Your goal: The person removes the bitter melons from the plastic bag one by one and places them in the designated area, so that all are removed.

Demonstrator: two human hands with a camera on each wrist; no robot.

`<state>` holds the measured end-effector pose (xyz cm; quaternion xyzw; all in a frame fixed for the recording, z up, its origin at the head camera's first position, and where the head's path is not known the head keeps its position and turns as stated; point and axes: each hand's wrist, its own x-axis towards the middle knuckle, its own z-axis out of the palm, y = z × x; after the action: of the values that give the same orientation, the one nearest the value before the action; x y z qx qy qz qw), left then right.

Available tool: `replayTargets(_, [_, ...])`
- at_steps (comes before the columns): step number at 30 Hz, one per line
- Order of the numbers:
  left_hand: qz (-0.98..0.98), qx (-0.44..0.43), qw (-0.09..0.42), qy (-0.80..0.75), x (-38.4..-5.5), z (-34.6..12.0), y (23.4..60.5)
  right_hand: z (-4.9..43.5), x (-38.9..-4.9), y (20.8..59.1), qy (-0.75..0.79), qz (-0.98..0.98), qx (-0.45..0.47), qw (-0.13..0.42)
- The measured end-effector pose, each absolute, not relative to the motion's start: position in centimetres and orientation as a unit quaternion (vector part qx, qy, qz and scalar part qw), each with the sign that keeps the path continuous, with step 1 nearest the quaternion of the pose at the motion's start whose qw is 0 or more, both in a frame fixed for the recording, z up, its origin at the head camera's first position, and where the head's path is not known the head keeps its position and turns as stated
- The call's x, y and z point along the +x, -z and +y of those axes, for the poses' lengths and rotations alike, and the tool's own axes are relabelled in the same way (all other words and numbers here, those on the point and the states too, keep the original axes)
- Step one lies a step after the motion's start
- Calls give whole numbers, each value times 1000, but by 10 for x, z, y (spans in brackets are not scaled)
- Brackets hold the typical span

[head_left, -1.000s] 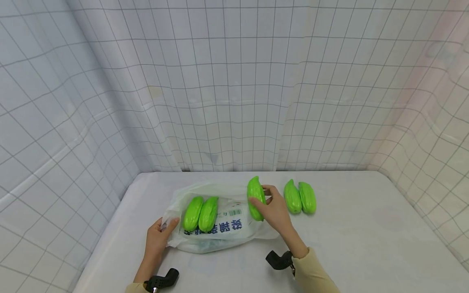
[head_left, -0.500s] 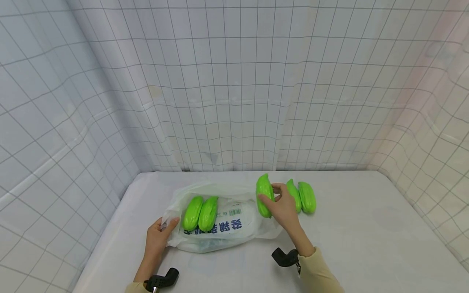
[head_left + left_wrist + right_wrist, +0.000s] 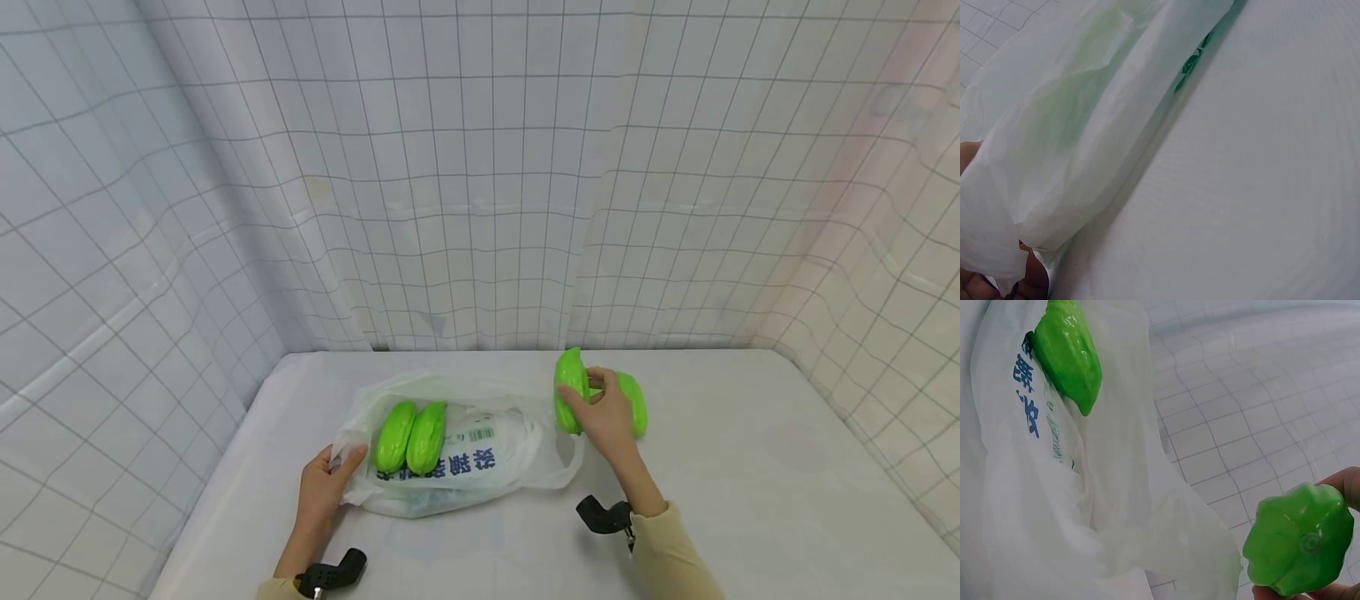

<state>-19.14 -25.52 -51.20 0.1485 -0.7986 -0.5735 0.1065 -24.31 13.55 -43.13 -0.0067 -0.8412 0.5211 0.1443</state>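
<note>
A white plastic bag [image 3: 465,487] lies on its side with its opening spread, and blue print shows inside it. My left hand [image 3: 321,492] pinches its left edge. Within the bag are two glossy green toy gourds [image 3: 426,437] side by side. To the right of the bag's opening, my right hand [image 3: 609,421] grips another ridged green gourd [image 3: 568,396], tip pointing away. The right wrist view shows the lobed end of that gourd [image 3: 1297,540] between thumb and fingers. Behind the right hand sits a further gourd [image 3: 632,404]; its neighbour is mostly hidden by the hand.
The table [image 3: 750,492] has a white cover. White gridded sheeting [image 3: 480,208] stands round its back and sides. A black wrist camera [image 3: 603,515] sits on the right forearm, and another one [image 3: 333,571] on the left.
My right hand has moved rightward and slightly away with its gourd, from over the bag's right end towards the two gourds on the table. The left hand and bagged gourds have stayed put.
</note>
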Motion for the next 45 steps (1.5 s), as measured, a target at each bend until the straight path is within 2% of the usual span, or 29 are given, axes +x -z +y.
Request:
replayTargets(31, [-793,153,99,582,-191,-256,513,194,-267,445,-490,-840,-99,209])
replayTargets(45, [-796,156,95,577,-191,-256,512,213,-274,457,-477,-843,-127,213])
